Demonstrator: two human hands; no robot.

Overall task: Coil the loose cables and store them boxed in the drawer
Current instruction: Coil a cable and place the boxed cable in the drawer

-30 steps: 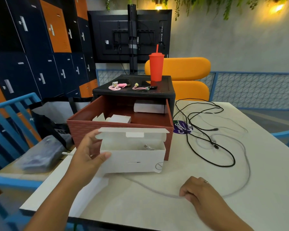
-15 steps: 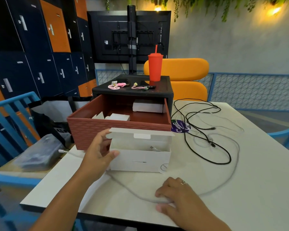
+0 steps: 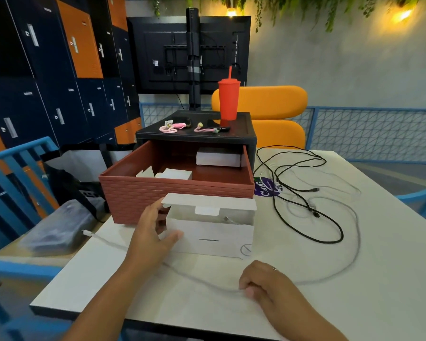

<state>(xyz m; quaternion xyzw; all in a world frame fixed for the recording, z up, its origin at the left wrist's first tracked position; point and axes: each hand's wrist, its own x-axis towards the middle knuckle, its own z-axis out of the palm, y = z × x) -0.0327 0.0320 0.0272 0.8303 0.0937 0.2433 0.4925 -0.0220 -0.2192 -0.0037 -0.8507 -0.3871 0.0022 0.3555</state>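
The fingers (image 3: 158, 207) of the left hand (image 3: 150, 238) are curled round the left end of a white cardboard box with an open flap lid (image 3: 214, 239), and the thumb is pressed on its smooth front face. A thin pale grey cable (image 3: 202, 279) is pinched by the curled fingers (image 3: 250, 281) of the right hand (image 3: 266, 283), low over a matt white tabletop (image 3: 367, 303). From that pinch the cable is led towards 10 o'clock beneath the left wrist, and towards 2 o'clock in a wide loop. A small metal connector (image 3: 228, 219) is seen inside the box. At 12 o'clock from the box, just behind it, a red-brown plastic drawer with a brick-patterned front (image 3: 158, 195) is pulled out of a black cabinet (image 3: 194, 137). Two things are held in the drawer: a flat white carton (image 3: 218, 157) at the back right and a smaller white carton with raised flaps (image 3: 176, 174) near the front. At 2 o'clock a thin black braided cable (image 3: 330, 226) is spread in loose loops.
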